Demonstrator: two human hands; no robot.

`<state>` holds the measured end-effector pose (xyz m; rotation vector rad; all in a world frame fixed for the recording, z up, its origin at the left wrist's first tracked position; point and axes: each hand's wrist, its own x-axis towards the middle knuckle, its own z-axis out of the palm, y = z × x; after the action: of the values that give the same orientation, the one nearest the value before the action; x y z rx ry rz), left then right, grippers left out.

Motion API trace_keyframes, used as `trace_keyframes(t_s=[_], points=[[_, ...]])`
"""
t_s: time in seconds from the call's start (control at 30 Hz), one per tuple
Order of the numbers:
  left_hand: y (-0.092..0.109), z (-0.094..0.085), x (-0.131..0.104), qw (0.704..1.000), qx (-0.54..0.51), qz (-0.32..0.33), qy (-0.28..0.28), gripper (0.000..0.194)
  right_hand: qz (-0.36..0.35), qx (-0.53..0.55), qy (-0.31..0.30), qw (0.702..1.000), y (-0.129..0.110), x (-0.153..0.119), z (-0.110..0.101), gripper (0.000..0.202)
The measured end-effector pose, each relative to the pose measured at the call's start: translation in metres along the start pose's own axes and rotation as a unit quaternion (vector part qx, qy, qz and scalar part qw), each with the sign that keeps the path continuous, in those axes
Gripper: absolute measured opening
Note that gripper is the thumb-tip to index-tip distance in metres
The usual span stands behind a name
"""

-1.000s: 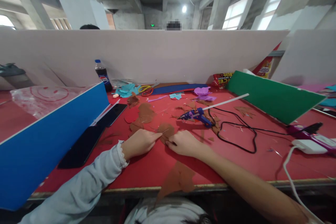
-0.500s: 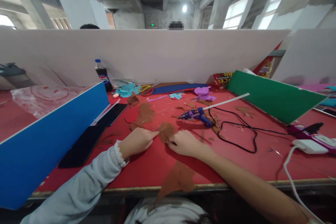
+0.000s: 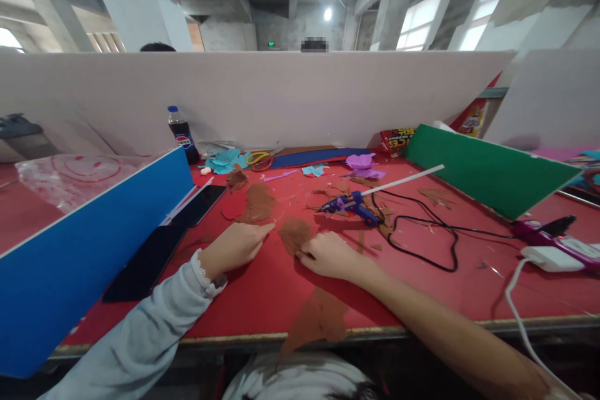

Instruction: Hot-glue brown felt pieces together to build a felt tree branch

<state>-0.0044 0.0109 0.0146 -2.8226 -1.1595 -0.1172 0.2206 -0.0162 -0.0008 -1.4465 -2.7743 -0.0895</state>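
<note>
The fingers of my right hand [image 3: 328,255] are closed on the lower right edge of a rounded brown felt-like piece [image 3: 294,234], close to the tabletop. To its left is my left hand [image 3: 239,247], apart from the piece, fingertips pressed together in a pinch; anything between them is too small to make out. Beyond my right hand lies a blue hot glue gun [image 3: 349,205] with a white glue stick out of its back. Larger brown scraps [image 3: 260,201] lie past my left hand, beside a red round piece [image 3: 234,206]. Another brown sheet [image 3: 319,319] hangs over the near edge.
A blue board [image 3: 103,225] stands left near two dark phones [image 3: 145,262]; a green board [image 3: 482,169] stands right. The glue gun's black cord [image 3: 422,262] loops toward a power strip [image 3: 581,250]. Scissors [image 3: 259,160], coloured scraps and a cola bottle [image 3: 182,137] sit at the back.
My left hand has drawn back to the left, off the brown piece. My right hand still holds the piece in about the same spot.
</note>
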Motion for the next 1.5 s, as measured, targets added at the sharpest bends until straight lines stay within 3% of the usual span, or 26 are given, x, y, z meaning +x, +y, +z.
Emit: trace_keyframes(t_s=[0.13,0.27,0.4,0.63,0.87,1.37,1.5], points=[[0.008,0.005,0.003,0.998,-0.041,0.039,0.039,0.043,-0.009,-0.001,0.005,1.0,-0.001,-0.001,-0.001,0.035],[0.016,0.016,0.007,0.994,-0.076,0.07,0.022,0.04,-0.034,0.0,0.034,0.999,-0.005,-0.005,-0.005,0.031],[0.017,0.021,0.009,0.994,-0.092,0.054,0.018,0.037,-0.058,-0.001,0.051,0.997,-0.009,-0.008,-0.006,0.03],[0.017,0.02,0.011,0.992,-0.118,0.051,0.011,0.036,-0.076,0.003,0.021,0.997,-0.006,-0.006,-0.001,0.03],[0.019,0.021,0.013,0.989,-0.121,0.086,0.012,0.035,-0.084,0.005,0.029,0.996,-0.005,-0.005,0.0,0.027],[0.022,0.018,0.015,0.984,-0.154,0.094,0.011,0.035,-0.096,0.017,0.046,0.994,-0.002,-0.004,0.004,0.029],[0.015,0.015,0.014,0.988,-0.138,0.051,0.049,0.035,-0.098,0.008,0.048,0.994,-0.002,-0.005,0.004,0.03]])
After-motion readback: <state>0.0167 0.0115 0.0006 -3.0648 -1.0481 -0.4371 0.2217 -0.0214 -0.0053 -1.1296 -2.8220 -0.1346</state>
